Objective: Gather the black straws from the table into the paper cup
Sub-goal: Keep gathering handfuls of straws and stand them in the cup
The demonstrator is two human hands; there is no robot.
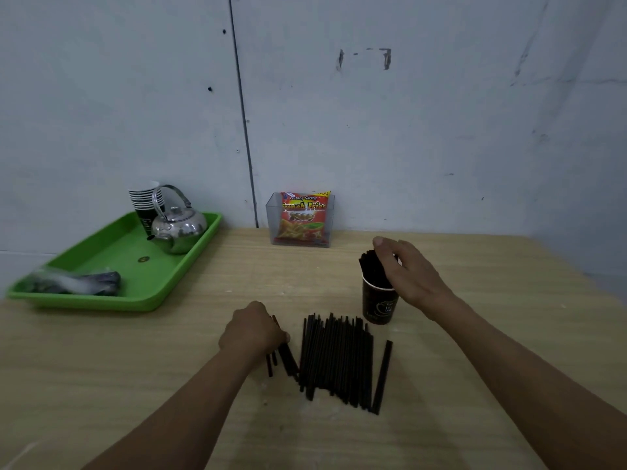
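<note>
The dark paper cup (378, 305) stands on the table (492, 334), holding a bundle of black straws (369, 266) that leans left above its rim; the right hand (407, 271) curls its fingers round that bundle. The loose straws (339, 359) lie in a row just beside the cup, and the left hand (252, 329) grips a few at their left edge in curled fingers. A green tray (112, 252) carries a kettle (178, 228) and stacked cups (146, 198); a clear box (273, 215) holds a snack packet (302, 217).
</note>
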